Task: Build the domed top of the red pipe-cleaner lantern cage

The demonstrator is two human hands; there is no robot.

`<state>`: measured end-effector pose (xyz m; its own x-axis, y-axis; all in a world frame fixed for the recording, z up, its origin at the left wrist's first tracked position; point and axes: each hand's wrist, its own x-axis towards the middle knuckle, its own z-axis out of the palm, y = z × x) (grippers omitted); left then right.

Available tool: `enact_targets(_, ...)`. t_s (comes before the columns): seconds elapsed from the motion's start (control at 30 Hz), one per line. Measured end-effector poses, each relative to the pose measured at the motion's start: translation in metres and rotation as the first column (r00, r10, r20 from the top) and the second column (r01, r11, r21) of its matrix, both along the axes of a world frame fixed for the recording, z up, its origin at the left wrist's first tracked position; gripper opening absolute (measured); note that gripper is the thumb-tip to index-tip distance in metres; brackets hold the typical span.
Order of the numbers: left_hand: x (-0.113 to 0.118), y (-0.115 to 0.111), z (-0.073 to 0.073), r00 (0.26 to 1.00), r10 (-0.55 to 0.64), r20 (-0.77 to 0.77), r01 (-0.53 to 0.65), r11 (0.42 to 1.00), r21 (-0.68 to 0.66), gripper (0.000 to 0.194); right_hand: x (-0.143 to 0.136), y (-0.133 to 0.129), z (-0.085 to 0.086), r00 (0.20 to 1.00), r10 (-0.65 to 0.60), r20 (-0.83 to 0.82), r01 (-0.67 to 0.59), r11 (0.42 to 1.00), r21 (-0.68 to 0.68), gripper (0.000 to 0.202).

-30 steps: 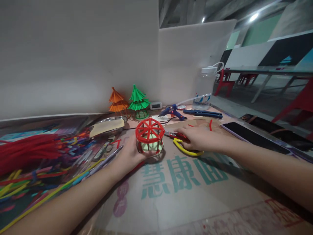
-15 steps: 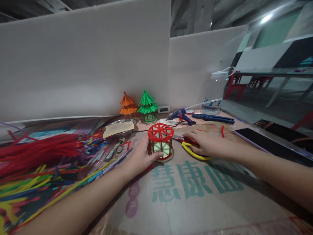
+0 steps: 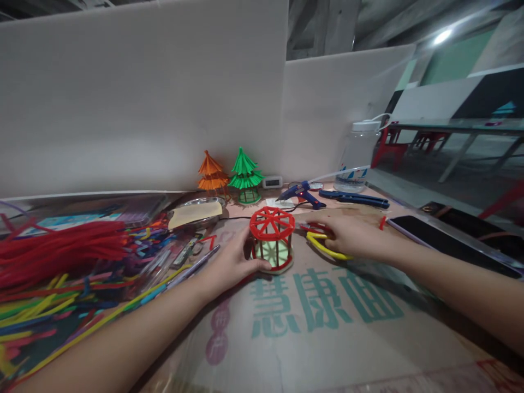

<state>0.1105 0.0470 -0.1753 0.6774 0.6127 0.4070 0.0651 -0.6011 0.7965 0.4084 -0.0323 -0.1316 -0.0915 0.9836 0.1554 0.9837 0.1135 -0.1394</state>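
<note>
A small round frame [image 3: 272,224] with a red spoked top, dark posts and a pale green base stands upright on the cardboard [image 3: 327,349]. My left hand [image 3: 237,259] is wrapped round its left side, the thumb at the base. To the right, my right hand [image 3: 341,234] is closed on pliers with yellow-and-red handles [image 3: 323,247], which lie low over the cardboard; their tip is near the frame. Behind stand an orange model [image 3: 213,173] and a green model [image 3: 245,176] with tiered roofs.
A blue glue gun [image 3: 301,194], blue cutter [image 3: 354,198] and water bottle [image 3: 355,158] stand or lie at the back. Colourful pipe cleaners [image 3: 53,256] and a tray [image 3: 200,214] are on the left. A phone [image 3: 442,240] lies right.
The red-topped frame has shifted slightly right with my left hand. My right hand has turned a little over the pliers, covering more of them. The camera view has moved slightly.
</note>
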Motion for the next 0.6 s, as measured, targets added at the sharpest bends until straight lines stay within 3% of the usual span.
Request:
enact_targets(0.1, 0.0, 0.0, 0.002, 0.999, 0.048, -0.006, -0.048, 0.998, -0.027, 0.074, 0.004, 0.006, 0.0, 0.987, -0.004, -0.158, 0.024, 0.992, 0.128, 0.051)
enact_targets(0.2, 0.0, -0.001, 0.006, 0.998, 0.063, 0.008, -0.062, 0.995, -0.084, 0.054, 0.003, 0.009, -0.006, 0.915, 0.13, -0.382, 0.005, 0.943, 0.333, 0.055)
enact_targets(0.27, 0.0, -0.001, 0.006, 0.995, 0.098, 0.016, -0.095, 0.987, -0.129, 0.048, 0.0, 0.005, -0.01, 0.856, 0.188, -0.481, 0.019, 0.919, 0.394, 0.057)
enact_targets(0.4, -0.002, 0.001, 0.006, 0.984, 0.178, 0.001, -0.176, 0.973, -0.149, 0.067, -0.005, -0.014, -0.019, 0.787, 0.189, -0.587, 0.051, 0.929, 0.367, 0.053)
enact_targets(0.5, -0.002, 0.0, 0.01, 0.995, 0.092, -0.025, -0.094, 0.992, -0.085, 0.084, -0.007, -0.027, -0.021, 0.783, 0.127, -0.609, 0.087, 0.947, 0.308, 0.058)
enact_targets(0.6, -0.001, -0.004, 0.015, 0.998, 0.008, -0.058, -0.01, 0.999, -0.033, 0.083, -0.012, -0.03, -0.019, 0.725, 0.128, -0.677, 0.09, 0.957, 0.277, 0.056)
